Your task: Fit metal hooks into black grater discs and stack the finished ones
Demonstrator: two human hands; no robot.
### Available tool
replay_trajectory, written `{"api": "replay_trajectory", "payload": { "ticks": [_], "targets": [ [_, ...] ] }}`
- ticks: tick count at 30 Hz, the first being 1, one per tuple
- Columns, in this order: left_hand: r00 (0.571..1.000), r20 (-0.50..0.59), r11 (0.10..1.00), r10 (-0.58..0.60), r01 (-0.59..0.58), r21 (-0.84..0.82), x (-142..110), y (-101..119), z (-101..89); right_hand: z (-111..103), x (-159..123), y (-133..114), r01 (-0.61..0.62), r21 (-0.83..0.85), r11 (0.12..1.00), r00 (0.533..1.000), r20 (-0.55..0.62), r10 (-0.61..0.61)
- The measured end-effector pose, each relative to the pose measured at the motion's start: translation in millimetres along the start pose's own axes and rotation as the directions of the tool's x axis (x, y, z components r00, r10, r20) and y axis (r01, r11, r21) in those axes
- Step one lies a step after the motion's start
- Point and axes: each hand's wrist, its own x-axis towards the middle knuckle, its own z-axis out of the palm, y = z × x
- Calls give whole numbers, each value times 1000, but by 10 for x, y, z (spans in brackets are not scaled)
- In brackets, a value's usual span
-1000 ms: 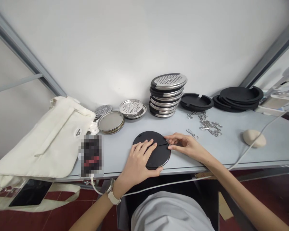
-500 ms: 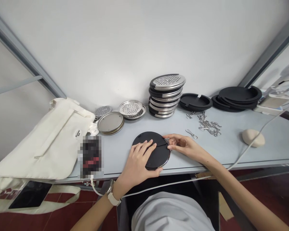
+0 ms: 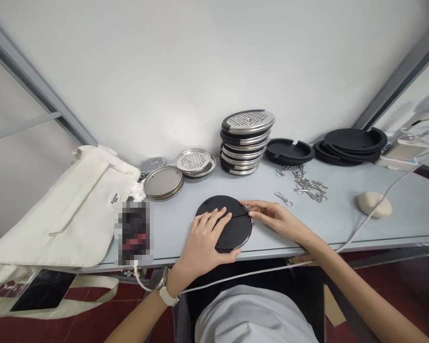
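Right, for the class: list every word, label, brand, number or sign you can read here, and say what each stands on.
None reads for certain.
Label on the white bag: dark lettering, too small and blurred to quote.
Dark red-banded object beside the bag: pixelated, so any text is unreadable.
Black disc under the hand: no lettering visible.

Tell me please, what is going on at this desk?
A person's left hand lies on a round black disc on the desk. The right hand is at a small metal piece on the disc's right edge; whether it is gripped is unclear. Behind stands a stack of discs, with loose snap hooks to its right.
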Motion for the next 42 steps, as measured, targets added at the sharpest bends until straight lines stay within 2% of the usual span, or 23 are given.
{"api": "replay_trajectory", "payload": {
  "ticks": [29, 42],
  "targets": [
    [1000, 1, 1000, 1, -1, 10, -7, -2, 1, 13, 3, 15, -16, 9, 1000, 999, -30, 17],
    [1000, 2, 1000, -3, 3, 5, -4, 5, -8, 34, -5, 2, 4, -102, 995, 999, -44, -9]
  ]
}}
